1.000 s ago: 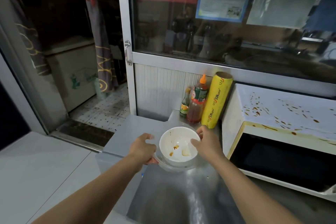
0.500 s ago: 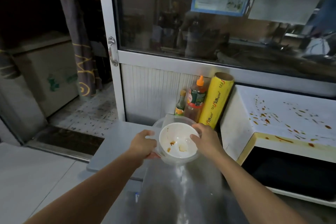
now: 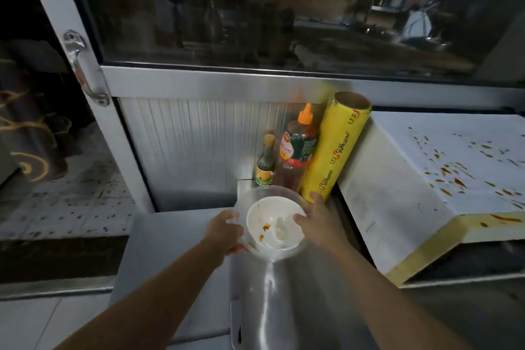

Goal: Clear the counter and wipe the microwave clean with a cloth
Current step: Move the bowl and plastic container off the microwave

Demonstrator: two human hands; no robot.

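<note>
A dirty white bowl [image 3: 272, 221] with brown sauce smears sits inside a clear plastic bowl [image 3: 250, 193], and I hold the stack over the steel counter [image 3: 170, 241]. My left hand [image 3: 224, 233] grips the stack's left rim and my right hand [image 3: 315, 221] grips its right rim. The white microwave [image 3: 397, 207] stands at the right, its top spattered with orange-brown sauce. No cloth is in view.
Against the back wall stand a small green-label bottle [image 3: 264, 165], a chili sauce bottle with an orange cap [image 3: 298, 148] and a yellow cling-wrap roll [image 3: 335, 150]. A glass cabinet [image 3: 255, 8] rises above them. An open doorway with tiled floor lies left.
The bowls in both hands have moved away from me toward the bottles at the back, and my view has shifted closer and to the right.
</note>
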